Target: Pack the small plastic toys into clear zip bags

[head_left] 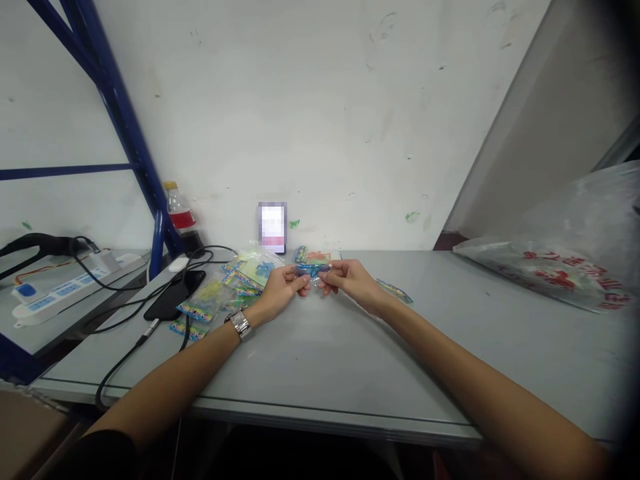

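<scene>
Between my two hands, just above the grey table [310, 360], is a small clear plastic packet [313, 269] with something blue in it. My left hand [283, 287], below a metal wristwatch [239, 324], pinches its left end. The right end is pinched between thumb and fingers of my right hand [345, 279]. Left of my left hand lies a pile of similar clear packets [250, 275] with colourful printed strips. Behind my hands lies another packet [320, 256] with an orange-red piece. A torn-looking printed strip [395, 291] lies right of my right hand.
A phone with a lit screen [273, 227] leans on the wall. At left are a cola bottle [183, 219], a dark phone [175, 296], black cables [120, 329], a white power strip [75, 288] and a blue metal frame [120, 113]. A large plastic bag [560, 260] lies at right.
</scene>
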`<state>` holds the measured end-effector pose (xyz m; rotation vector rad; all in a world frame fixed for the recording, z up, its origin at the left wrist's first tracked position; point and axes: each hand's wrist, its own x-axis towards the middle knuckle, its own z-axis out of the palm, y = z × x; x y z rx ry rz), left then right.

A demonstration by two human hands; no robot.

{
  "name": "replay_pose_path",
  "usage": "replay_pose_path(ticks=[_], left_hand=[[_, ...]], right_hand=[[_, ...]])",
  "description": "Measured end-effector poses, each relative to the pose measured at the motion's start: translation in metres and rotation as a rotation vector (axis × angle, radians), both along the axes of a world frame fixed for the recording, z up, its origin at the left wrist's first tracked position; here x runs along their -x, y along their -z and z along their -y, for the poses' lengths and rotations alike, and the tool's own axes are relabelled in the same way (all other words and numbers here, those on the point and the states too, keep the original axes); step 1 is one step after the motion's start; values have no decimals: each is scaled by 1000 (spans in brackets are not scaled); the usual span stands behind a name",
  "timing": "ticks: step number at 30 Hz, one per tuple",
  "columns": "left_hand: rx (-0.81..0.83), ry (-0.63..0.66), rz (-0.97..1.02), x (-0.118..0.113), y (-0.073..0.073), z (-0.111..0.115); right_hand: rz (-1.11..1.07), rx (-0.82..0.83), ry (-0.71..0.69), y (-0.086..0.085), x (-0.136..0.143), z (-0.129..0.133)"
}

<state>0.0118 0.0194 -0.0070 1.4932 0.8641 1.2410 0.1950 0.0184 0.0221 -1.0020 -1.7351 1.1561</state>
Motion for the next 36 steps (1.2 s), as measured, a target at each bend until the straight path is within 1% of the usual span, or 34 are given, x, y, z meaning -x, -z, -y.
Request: replay_pose_path(ticks=[5,10,15,22,25,29,32,34,36], left_hand=[[35,2,58,1,2,-2],[19,18,7,3,2,0],[14,29,-13,3,1,1],[45,-6,-16,3,1,0],[58,-36,-31,3,0,1],[59,-64,-69,4,0,0],[47,-78,-121,6,3,-2],[9,-76,-171,6,5,-3],[-45,-64,-234,5,8,-3]], right_hand=[[2,48,25,-3,-2,1],[-15,57,16,-5,-1,4],[32,52,39,-2,-2,1],[103,44,57,-2,-4,-3],[170,26,119,-5,-5,-3],[262,-19,260,-10,-11,-7],[305,31,364,-13,-18,-9],[338,81,435,-14,-22,-11],[365,148,467,-12,-24,-11]])
